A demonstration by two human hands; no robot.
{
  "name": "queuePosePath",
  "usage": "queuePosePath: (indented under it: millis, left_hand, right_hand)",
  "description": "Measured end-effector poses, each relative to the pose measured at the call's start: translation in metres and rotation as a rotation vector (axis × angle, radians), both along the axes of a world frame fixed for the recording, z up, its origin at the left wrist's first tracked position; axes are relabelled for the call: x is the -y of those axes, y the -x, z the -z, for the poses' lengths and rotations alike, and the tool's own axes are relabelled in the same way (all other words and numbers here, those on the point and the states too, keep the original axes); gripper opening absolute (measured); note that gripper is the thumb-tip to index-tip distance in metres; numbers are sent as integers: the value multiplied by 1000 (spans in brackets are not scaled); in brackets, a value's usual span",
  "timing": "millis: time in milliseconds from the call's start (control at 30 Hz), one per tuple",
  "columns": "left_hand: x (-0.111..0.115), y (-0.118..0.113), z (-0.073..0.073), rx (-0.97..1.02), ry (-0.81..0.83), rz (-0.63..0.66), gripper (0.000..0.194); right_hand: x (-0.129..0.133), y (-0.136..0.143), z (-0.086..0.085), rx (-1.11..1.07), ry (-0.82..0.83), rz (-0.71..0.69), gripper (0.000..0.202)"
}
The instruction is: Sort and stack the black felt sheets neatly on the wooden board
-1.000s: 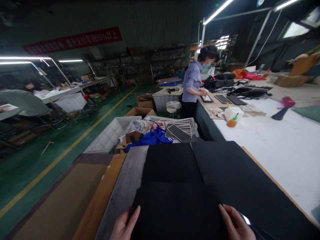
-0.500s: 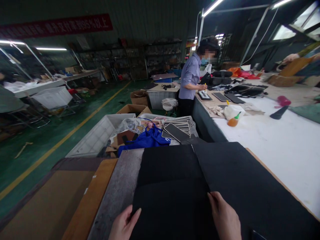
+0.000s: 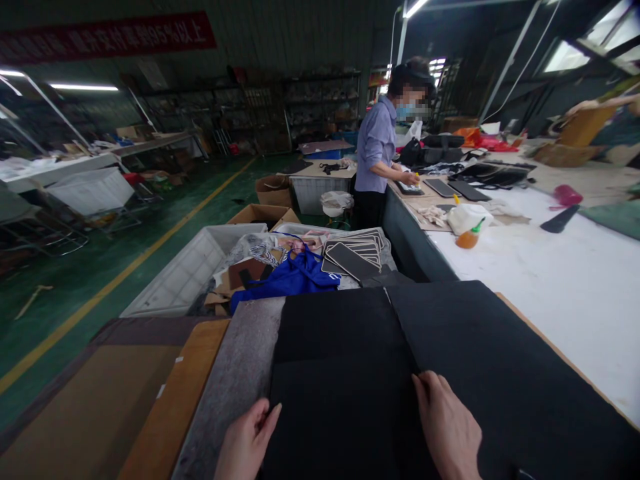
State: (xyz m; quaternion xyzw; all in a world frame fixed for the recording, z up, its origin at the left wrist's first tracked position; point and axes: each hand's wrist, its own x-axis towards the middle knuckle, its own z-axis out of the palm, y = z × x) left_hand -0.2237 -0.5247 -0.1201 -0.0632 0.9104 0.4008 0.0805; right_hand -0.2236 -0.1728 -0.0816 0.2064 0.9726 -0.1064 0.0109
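black sheet lowered, right hand moved inward

Dark ribbed wall ahead, red banner up on left. Green floor, yellow line slanting across. Cluttered shelving along back. Tube lights glowing over left-hand benches; bright window upper right, white-topped table below.

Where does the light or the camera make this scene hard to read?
Head view: glare at the upper tube light and window; white tabletop bright, while the near black sheet shows little surface detail; far shelves sunk in gloom; banner lettering soft, partly unreadable.
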Motion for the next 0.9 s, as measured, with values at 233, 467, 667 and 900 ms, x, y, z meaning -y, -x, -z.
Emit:
queuePosePath:
  millis: [233,467,667,900]
  left_hand:
    - [1,6,-1,106,52,1,39]
    - [3,8,2,54,127,2,41]
    - [-4,7,-13,74,70,-34,41]
    - [-9,12,-21,9,96,-73,40]
  right_hand:
    - [-3,4,5,-25,-10,9,29]
    - [-4,4,3,-13,36,15,32]
    - [-9,6,3,30,69,18,34]
    - [-16,10,8,44,129,37,39]
